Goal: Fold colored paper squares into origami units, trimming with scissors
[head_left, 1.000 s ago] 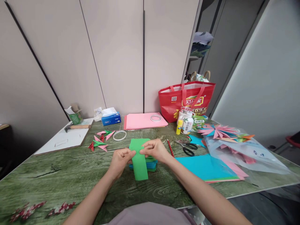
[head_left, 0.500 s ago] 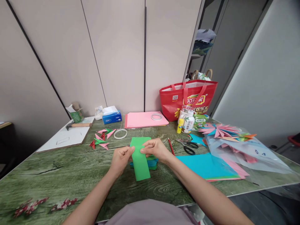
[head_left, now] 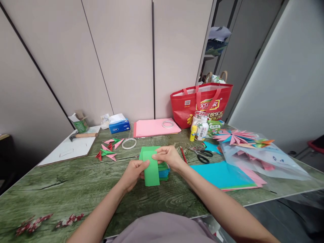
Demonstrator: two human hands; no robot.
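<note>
A strip of green paper (head_left: 152, 173) is held upright between my two hands in the middle of the head view. My left hand (head_left: 134, 173) pinches its left edge, thumb in front. At the upper right edge, my right hand (head_left: 168, 158) grips the same strip between thumb and fingers. Behind and below it lies a stack of green and blue paper pieces (head_left: 164, 173), partly hidden by the strip and my hands. Beyond the left hand are several folded paper pieces (head_left: 108, 152) in pink, green and red, beside a roll of tape (head_left: 129, 143).
Scissors (head_left: 202, 157) and a red pencil (head_left: 183, 154) lie right of my hands, near blue paper sheets (head_left: 222, 175). A glue stick (head_left: 193, 133), pink sheets (head_left: 152, 128), a tissue box (head_left: 119, 127) and a red bag (head_left: 182, 111) stand behind. A hammer (head_left: 83, 135) rests at left.
The green strip has turned from a slant to nearly straight and sits slightly higher. Both hands keep their hold on it. The view has shifted slightly.
</note>
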